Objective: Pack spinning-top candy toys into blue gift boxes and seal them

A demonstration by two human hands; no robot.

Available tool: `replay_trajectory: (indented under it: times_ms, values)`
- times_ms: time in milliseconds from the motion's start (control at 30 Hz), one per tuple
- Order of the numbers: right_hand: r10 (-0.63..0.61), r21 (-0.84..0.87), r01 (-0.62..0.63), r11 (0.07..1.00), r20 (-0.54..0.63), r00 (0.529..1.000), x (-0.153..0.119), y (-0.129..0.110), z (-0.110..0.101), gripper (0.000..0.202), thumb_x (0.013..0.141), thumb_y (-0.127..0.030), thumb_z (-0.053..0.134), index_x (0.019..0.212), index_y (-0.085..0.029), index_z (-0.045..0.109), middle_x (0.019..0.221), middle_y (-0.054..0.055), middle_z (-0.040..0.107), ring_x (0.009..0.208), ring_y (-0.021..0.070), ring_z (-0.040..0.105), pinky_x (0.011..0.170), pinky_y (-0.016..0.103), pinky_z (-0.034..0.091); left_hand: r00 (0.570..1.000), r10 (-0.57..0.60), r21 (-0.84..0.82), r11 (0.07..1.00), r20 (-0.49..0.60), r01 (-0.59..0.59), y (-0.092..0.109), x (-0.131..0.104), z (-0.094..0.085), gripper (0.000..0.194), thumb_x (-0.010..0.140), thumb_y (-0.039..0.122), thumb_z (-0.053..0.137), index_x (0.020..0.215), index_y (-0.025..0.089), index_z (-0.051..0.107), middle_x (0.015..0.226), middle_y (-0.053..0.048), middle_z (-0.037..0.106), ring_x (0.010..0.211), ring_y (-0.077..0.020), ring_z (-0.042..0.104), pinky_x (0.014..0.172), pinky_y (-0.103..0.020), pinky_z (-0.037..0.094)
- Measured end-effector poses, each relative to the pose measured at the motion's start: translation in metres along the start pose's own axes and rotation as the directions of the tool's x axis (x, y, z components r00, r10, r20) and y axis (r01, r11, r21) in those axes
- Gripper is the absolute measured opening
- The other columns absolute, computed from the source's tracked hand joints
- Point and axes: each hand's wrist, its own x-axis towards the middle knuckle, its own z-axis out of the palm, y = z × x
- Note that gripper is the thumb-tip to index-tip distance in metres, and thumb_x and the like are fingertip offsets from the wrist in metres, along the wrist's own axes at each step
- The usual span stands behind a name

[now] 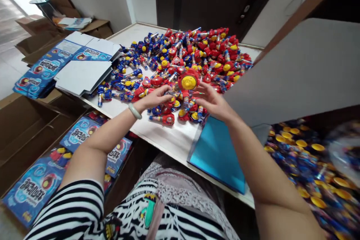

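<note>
Over the near part of the table is a red toy with a round yellow disc, its short tube pointing toward my left hand. The left thumb and fingers are closed at that tube end, partly hidden by the toys around them. My right hand is at the toy's right side with fingers apart, close to it and above other small toys. Just below both hands lies another red toy with a blue-ended tube. A large pile of red toys and blue toys spreads behind.
Flat printed boxes and a white-backed stack sit at the table's left. A blue folder lies at the front edge. Below left, an open carton stands near packed blue boxes. More toys fill the lower right, beside a grey panel.
</note>
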Motion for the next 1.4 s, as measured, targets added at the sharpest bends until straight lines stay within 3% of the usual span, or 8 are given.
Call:
replay_trajectory:
  times_ms: [133,233,433,600,767,933,1233,1400]
  values:
    - [-0.043,0.044,0.054,0.998,-0.218,0.975,-0.045,-0.002,0.027,0.114,0.079,-0.052,0.074,0.157,-0.039,-0.009,0.157,0.011,0.037,0.136,0.0284,0.051,0.101,0.044,0.056,0.993,0.031,-0.120,0.992,-0.115,-0.045,0.023,-0.005,0.108,0.032,0.092,0.043,0.050,0.114,0.019,0.051,0.109,-0.008,0.062,0.101,-0.0212,0.059,0.092,-0.034,0.049]
    - [-0.113,-0.083,0.083,0.993,-0.489,0.865,-0.070,-0.003,0.022,0.102,0.086,-0.052,0.063,0.155,-0.035,-0.010,0.155,0.012,0.038,0.136,0.0272,0.051,0.109,0.044,0.050,0.987,0.158,-0.088,0.983,-0.024,-0.159,0.038,-0.001,0.146,0.038,0.094,0.042,0.050,0.124,0.019,0.049,0.117,-0.011,0.061,0.110,-0.0236,0.059,0.098,-0.036,0.048]
    - [-0.072,-0.298,-0.176,0.938,-0.666,0.742,-0.118,0.011,-0.038,0.092,0.082,-0.040,0.064,0.152,-0.029,0.006,0.150,0.015,0.042,0.132,0.0290,0.054,0.108,0.045,0.049,0.917,0.167,0.331,0.943,-0.362,-0.041,0.000,-0.003,0.072,0.077,0.083,0.044,0.071,0.148,0.024,0.035,0.142,-0.015,0.047,0.133,-0.0330,0.044,0.115,-0.051,0.033]
    - [0.081,-0.339,-0.406,0.849,-0.675,0.733,-0.115,0.061,-0.035,0.083,0.083,-0.036,0.063,0.151,-0.019,0.018,0.148,0.021,0.044,0.132,0.0293,0.054,0.107,0.043,0.047,0.992,0.077,0.576,0.817,-0.101,-0.005,-0.058,0.000,0.037,0.062,0.074,0.032,0.076,0.134,0.026,0.057,0.135,-0.014,0.052,0.130,-0.0376,0.046,0.111,-0.058,0.035]
    - [0.093,-0.356,-0.413,0.838,-0.653,0.752,-0.106,0.097,-0.022,0.081,0.085,-0.036,0.060,0.153,-0.018,0.019,0.152,0.021,0.040,0.139,0.0283,0.047,0.112,0.041,0.042,0.921,0.222,0.312,0.943,-0.321,-0.118,-0.058,0.000,0.031,0.057,0.067,0.040,0.085,0.118,0.027,0.066,0.114,-0.007,0.059,0.111,-0.0293,0.056,0.104,-0.046,0.045]
    - [0.101,-0.351,-0.407,0.843,-0.641,0.761,-0.111,0.104,-0.021,0.084,0.084,-0.035,0.061,0.154,-0.023,0.016,0.151,0.017,0.041,0.137,0.0270,0.048,0.115,0.042,0.040,0.798,0.072,-0.210,0.947,-0.598,-0.242,-0.036,-0.006,0.032,0.049,0.071,0.045,0.084,0.111,0.026,0.062,0.104,-0.001,0.059,0.090,-0.0174,0.059,0.091,-0.034,0.051]
    - [0.131,-0.449,-0.421,0.788,-0.546,0.827,-0.118,0.114,-0.017,0.069,0.085,-0.032,0.063,0.147,-0.022,0.033,0.150,0.017,0.044,0.139,0.0267,0.046,0.118,0.041,0.037,0.906,-0.081,-0.576,0.794,-0.416,-0.193,0.014,-0.039,0.074,0.046,0.082,0.068,0.061,0.093,0.024,0.066,0.092,-0.004,0.064,0.084,-0.0184,0.065,0.078,-0.032,0.056]
    - [-0.137,-0.328,-0.153,0.932,-0.711,0.690,-0.106,0.153,-0.029,0.077,0.079,-0.043,0.071,0.142,-0.025,0.031,0.143,0.014,0.045,0.133,0.0284,0.051,0.116,0.050,0.039,0.992,-0.008,-0.624,0.778,-0.123,-0.071,0.018,-0.052,0.077,0.040,0.081,0.058,0.066,0.091,0.020,0.068,0.086,-0.005,0.067,0.075,-0.0176,0.064,0.068,-0.029,0.053]
